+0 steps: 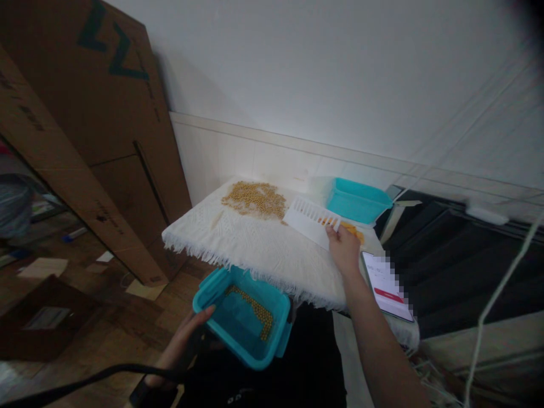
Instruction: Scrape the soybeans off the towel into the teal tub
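My left hand (183, 339) holds a teal plastic box (242, 317) below the near edge of the small table, with a line of yellow beans in its bottom. My right hand (345, 249) grips a white slotted plastic scoop (309, 220) that rests on the white fringed cloth (255, 243). A heap of yellow beans (255, 198) lies on the cloth to the left of the scoop. A few orange pieces (352, 229) sit by my right hand.
A second teal box (357, 199) stands at the table's far right. A phone (386, 286) lies on the cloth next to my right wrist. Large cardboard boxes (85, 113) lean at the left. White cords (501, 294) hang at the right.
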